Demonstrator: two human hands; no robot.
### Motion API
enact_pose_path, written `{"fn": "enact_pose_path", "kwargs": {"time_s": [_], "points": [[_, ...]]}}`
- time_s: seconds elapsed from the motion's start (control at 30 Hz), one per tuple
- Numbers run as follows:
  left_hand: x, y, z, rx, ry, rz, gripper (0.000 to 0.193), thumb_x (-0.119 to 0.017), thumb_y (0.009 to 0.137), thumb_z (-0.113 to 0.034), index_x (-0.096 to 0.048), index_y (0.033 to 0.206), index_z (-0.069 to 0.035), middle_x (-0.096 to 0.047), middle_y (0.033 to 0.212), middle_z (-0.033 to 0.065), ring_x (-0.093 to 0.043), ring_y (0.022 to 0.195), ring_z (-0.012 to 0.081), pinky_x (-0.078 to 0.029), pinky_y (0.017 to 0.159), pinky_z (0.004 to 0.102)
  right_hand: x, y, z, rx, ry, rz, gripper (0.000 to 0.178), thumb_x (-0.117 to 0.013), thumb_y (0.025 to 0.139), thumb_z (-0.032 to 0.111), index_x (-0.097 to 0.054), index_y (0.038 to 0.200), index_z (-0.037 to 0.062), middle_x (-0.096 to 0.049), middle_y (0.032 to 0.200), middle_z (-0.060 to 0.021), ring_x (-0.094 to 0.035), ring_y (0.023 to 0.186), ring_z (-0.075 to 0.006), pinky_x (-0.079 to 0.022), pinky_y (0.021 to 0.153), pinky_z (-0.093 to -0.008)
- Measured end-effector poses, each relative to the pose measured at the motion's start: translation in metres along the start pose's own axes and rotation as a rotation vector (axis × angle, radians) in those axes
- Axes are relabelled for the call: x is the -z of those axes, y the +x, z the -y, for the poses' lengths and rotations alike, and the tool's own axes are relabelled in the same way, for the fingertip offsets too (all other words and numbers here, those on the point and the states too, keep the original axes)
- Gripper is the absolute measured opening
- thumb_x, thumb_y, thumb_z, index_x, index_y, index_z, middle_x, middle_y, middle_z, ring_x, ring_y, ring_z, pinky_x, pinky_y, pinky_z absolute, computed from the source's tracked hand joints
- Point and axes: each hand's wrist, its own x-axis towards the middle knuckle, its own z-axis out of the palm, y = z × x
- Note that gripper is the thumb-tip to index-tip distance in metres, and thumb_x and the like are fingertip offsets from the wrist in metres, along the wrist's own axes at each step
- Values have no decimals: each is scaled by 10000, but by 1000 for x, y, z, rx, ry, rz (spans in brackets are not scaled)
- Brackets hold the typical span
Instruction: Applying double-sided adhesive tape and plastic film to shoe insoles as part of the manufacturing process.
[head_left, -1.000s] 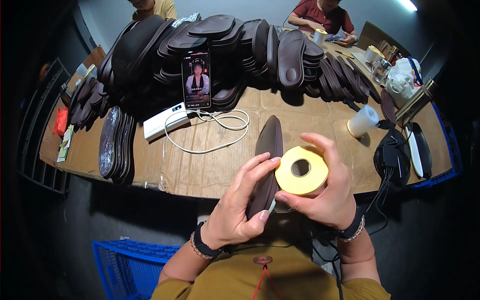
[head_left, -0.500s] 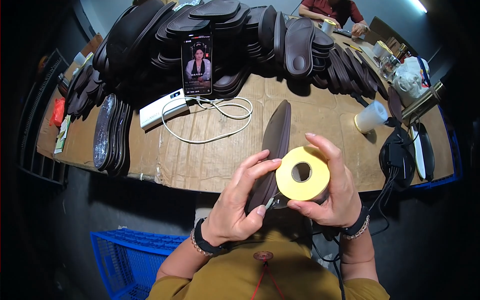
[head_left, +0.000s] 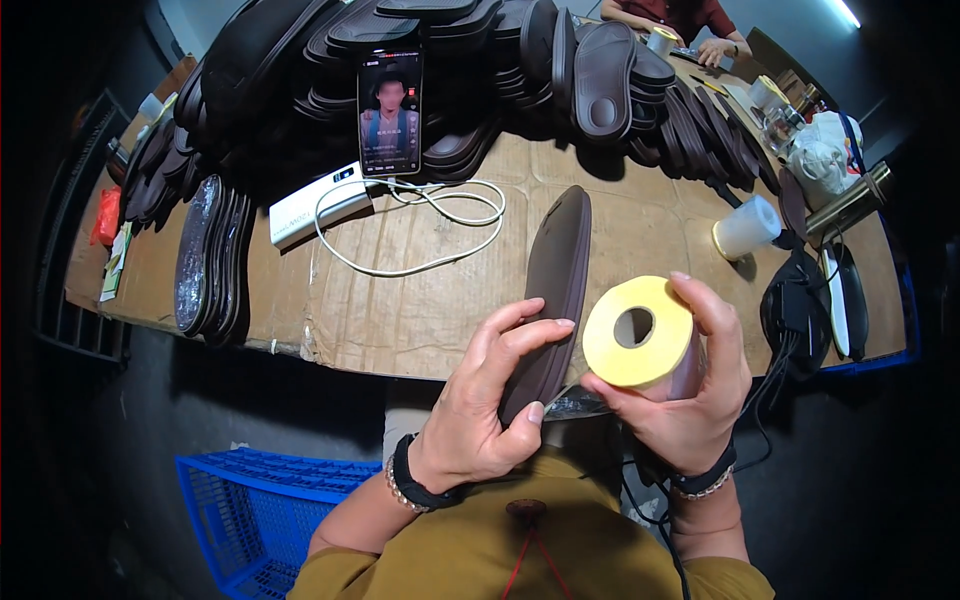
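Note:
My left hand (head_left: 490, 395) grips a small stack of dark brown shoe soles (head_left: 555, 255) standing on edge, its thumb at their near end and its fingers across the side. My right hand (head_left: 690, 390) is wrapped round a thick roll of clear tape (head_left: 600, 345) with a yellow end face and a hollow core, held just right of the soles. A shiny clear strip (head_left: 575, 403) shows low between the roll and my left thumb. The soles' lower end is partly hidden by my left hand.
Piles of brown soles (head_left: 605, 100) line the table's (head_left: 400, 320) back. A phone (head_left: 390, 115) stands by a white power bank (head_left: 320, 205) with a looped cable. Film-wrapped soles (head_left: 205, 260) stand left, a translucent roll (head_left: 748, 228) right. A blue crate (head_left: 270, 510) is below. A person (head_left: 690, 30) sits opposite.
My right hand has moved the tape roll rightward and slightly up, away from the soles, and tilted it. More of the clear strip shows between them. My left hand keeps its hold.

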Motion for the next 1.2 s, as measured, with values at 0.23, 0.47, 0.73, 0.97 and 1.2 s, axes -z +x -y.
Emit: {"fn": "enact_pose_path", "kwargs": {"time_s": [0.23,0.47,0.73,0.97,1.2], "points": [[0,-2,-2,24,1,-2,679,-615,772,-187,-551,1428,-24,-525,1435,256,-464,1411,453,-417,1158,502,-4,5,7,-13,-134,7,876,-1013,583,197,-590,1330,22,-676,1176,-144,-652,1010,-348,-525,881,-440],[0,0,-2,-2,4,-15,678,-613,767,-179,-549,1424,-26,-553,1423,217,-467,1409,448,-425,1151,506,-7,5,8,-22,-169,34,868,-1008,585,195,-591,1326,23,-672,1168,-142,-650,1007,-348,-524,878,-444],[-4,-7,-4,109,-95,-67,636,-634,758,-128,-561,1383,-38,-591,1368,173,-501,1364,415,-435,1136,483,-12,2,10,4,-191,71,872,-994,615,220,-575,1352,13,-655,1177,-156,-632,1015,-358,-521,877,-451],[-6,-11,0,182,-10,-85,506,-624,867,-108,-571,1369,-76,-468,1452,180,-530,1326,259,-594,877,341,-12,-1,5,26,-132,195,911,-948,693,231,-504,1451,-12,-636,1176,-188,-611,989,-364,-508,897,-462],[-4,-12,2,146,54,-83,465,-641,898,-120,-583,1357,-71,-482,1423,174,-545,1270,245,-572,850,319,-7,5,-9,6,148,148,838,-958,687,174,-567,1414,30,-641,1156,-169,-681,1000,-345,-578,844,-413]]}}
